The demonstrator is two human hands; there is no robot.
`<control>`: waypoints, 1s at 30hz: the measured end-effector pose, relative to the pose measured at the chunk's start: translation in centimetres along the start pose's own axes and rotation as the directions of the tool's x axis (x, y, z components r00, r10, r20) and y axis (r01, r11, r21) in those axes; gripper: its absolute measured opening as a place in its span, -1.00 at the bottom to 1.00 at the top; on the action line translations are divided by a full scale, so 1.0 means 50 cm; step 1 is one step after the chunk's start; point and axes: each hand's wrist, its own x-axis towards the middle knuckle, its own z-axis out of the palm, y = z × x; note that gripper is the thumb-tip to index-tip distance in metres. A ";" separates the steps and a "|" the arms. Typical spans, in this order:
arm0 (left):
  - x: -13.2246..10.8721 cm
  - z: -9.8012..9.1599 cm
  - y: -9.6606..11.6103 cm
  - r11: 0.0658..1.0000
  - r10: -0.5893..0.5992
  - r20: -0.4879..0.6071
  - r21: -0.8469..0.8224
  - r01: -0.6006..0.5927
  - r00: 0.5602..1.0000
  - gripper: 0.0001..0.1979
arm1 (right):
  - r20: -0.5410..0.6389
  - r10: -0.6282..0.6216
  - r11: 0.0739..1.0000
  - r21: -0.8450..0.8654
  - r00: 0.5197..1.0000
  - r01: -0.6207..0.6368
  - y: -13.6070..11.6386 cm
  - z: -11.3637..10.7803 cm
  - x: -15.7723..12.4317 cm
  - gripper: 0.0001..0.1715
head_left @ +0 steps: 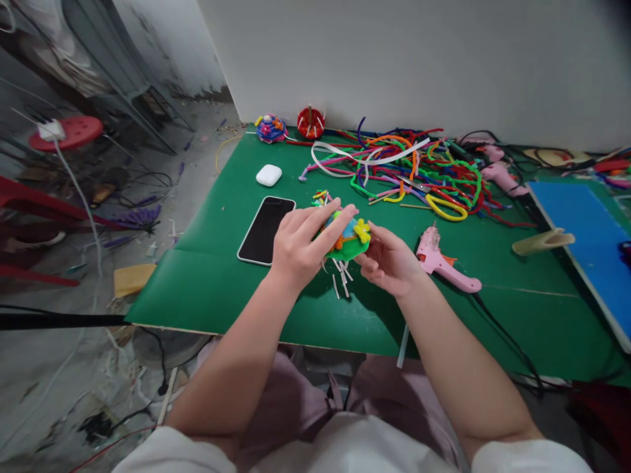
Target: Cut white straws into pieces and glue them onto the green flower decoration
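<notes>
Between my hands, above the green table, is a small round craft piece (352,247) of green and blue pipe cleaner with yellow and orange flowers. My left hand (308,240) lies over its top and left side, fingers curved onto it. From the right, my right hand (387,259) grips its edge with bent fingers. Under the piece lie short white strips (341,279), and small coloured bits (321,196) show just behind it. A pink hot glue gun (444,263) rests right of my right hand, and a clear glue stick (403,346) lies by the table's front edge.
A phone (266,230) and a white earbud case (269,175) lie on the left. Tangled pipe cleaners (414,167) with scissors (413,184) spread across the back, near two finished-looking pieces, one blue-pink (271,129), one red (311,123). A blue board (586,243) lies right.
</notes>
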 end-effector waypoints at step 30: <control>0.002 0.021 0.021 0.141 -0.619 0.543 -0.634 0.760 0.567 -0.46 | -0.162 -0.400 0.917 -0.083 0.902 0.391 -0.046 -0.043 0.001 -0.77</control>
